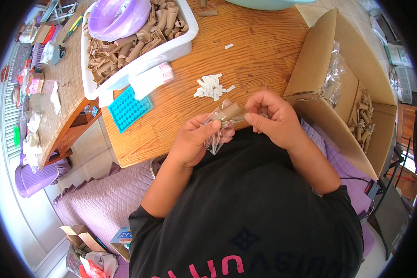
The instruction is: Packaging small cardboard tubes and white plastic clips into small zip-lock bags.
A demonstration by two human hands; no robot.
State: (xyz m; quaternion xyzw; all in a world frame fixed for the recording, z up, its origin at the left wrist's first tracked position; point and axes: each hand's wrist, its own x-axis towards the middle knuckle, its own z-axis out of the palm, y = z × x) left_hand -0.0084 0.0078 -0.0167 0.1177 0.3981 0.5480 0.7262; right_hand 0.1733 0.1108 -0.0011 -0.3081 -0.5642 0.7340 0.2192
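Between my hands, near the table's front edge, is a clear plastic bag [214,142] with a brown cardboard tube [230,112] at its upper part. My left hand [200,134] is closed round the bag from the left, its thumb lying over the plastic. On the other side, my right hand [269,116] pinches the bag's edge between thumb and fingers. Whether the tube is fully inside the bag I cannot tell. Just beyond my hands lies a small pile of white strips [210,87] with rounded ends, and a single white strip [229,46] sits farther off.
At the far left, a white tub [190,41] holds many brown tubes and a purple basin [118,21]. Beside it lie a white plastic packet [150,81] and a turquoise mat [129,109]. An open cardboard box [305,83] with tubes and clear bags stands at the right.
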